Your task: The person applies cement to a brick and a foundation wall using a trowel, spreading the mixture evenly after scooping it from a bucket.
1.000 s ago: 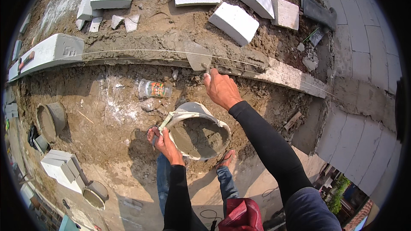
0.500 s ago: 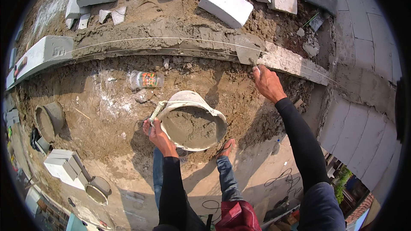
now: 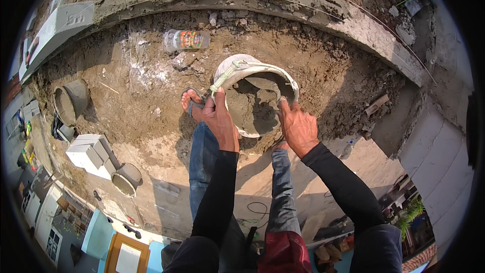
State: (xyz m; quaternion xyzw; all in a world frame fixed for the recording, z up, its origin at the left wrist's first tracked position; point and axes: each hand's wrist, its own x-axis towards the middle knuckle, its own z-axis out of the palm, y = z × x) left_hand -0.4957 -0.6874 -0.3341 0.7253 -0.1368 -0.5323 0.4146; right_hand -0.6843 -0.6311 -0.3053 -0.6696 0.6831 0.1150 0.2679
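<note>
A whitish bucket (image 3: 233,62) of wet grey mortar (image 3: 245,105) hangs tilted in front of me. My left hand (image 3: 221,125) is closed at its left rim, on the pale, rope-wrapped handle (image 3: 226,77). At the right rim, my right hand (image 3: 299,127) is closed round a trowel, its fingers hiding the grip. The mortar-smeared trowel blade (image 3: 264,84) reaches into the bucket and partly blends with the mortar. Beyond the bucket runs a low wall base (image 3: 303,7) topped with mortar.
White string lines (image 3: 328,14) stretch along the wall base, with a white block (image 3: 70,17) at its left end. A clear plastic bottle (image 3: 187,40) lies on the soil. Two more buckets (image 3: 76,98) (image 3: 127,178) and stacked blocks (image 3: 91,151) are at left.
My right hand has brought the trowel from the wall's mortar bed down into the bucket. The left hand and bucket have shifted right; the view has tipped towards me.
</note>
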